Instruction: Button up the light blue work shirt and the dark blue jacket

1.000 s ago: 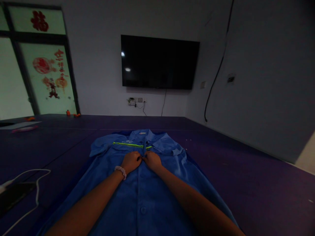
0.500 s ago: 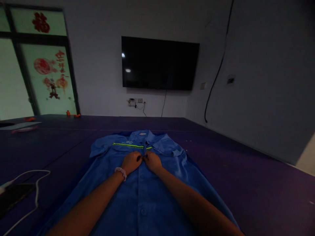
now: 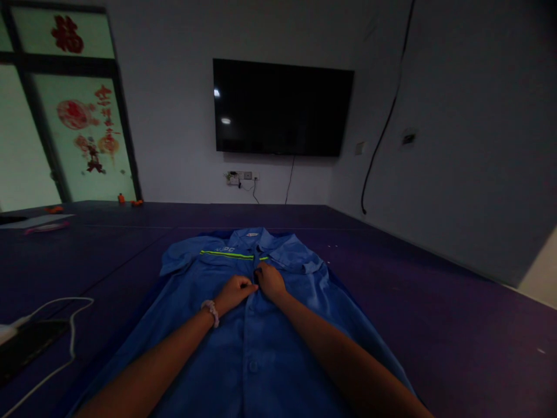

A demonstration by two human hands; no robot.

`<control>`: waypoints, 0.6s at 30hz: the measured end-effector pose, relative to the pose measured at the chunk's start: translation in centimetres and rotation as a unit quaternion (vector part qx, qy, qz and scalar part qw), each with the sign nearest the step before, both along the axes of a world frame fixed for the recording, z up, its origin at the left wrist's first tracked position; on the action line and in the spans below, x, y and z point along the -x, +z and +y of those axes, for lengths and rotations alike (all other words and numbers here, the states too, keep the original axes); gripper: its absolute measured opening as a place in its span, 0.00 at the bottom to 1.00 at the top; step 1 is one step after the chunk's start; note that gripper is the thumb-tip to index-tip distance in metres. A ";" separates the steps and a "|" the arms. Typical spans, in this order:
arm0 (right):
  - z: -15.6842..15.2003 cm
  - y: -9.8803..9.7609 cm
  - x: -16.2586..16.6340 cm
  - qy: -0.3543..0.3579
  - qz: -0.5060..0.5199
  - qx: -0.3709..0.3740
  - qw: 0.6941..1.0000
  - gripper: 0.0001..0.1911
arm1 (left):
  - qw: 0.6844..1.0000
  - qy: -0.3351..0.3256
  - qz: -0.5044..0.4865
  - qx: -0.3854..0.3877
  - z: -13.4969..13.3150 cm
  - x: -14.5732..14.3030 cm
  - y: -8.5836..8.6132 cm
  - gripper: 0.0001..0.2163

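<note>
A blue short-sleeved work shirt (image 3: 287, 348) with a yellow-green chest stripe lies face up, its collar away from me. My left hand (image 3: 235, 293), a scrunchie at its wrist, is closed with thumb and fingers at the front button strip, just below the stripe. Right beside it, my right hand (image 3: 270, 281) pinches the same strip a little higher, fingers curled. The cloth between the fingertips is mostly hidden. Farther down the strip, a button (image 3: 253, 366) shows.
The shirt lies on a dark purple surface (image 3: 435, 325). At the left are a dark phone (image 3: 39, 342) and a white cable (image 3: 73, 334). Small orange objects (image 3: 121, 198) stand near the glass door. A television (image 3: 282, 107) hangs on the far wall.
My left hand has shifted slightly down and toward me along the button strip, its thumb now stretched toward the right hand. The right hand stays nearly in place on the strip.
</note>
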State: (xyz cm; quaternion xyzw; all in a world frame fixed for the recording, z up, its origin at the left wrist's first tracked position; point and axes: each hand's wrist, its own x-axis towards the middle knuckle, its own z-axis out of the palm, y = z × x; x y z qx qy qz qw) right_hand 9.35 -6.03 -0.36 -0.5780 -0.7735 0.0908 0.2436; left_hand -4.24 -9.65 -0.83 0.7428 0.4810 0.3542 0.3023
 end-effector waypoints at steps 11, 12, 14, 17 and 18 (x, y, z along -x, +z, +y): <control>-2.7 0.1 0.0 0.044 0.116 -0.077 0.989 0.13 | 0.996 0.064 0.049 -0.035 -5.3 0.2 -0.2 0.07; -3.5 0.0 -0.2 0.052 0.114 -0.071 0.990 0.10 | 0.995 0.068 0.056 -0.042 -5.4 0.2 -0.1 0.07; -5.1 -0.5 -0.8 0.075 0.100 -0.043 0.991 0.10 | 0.993 0.076 0.067 -0.054 -5.6 0.1 0.2 0.07; -7.2 -0.9 -2.0 0.114 0.077 -0.016 0.990 0.10 | 0.992 0.074 0.077 -0.065 -5.8 0.2 0.4 0.07; -7.6 -0.9 -2.4 0.127 0.072 -0.014 0.989 0.09 | 0.992 0.068 0.079 -0.066 -5.8 0.3 0.4 0.07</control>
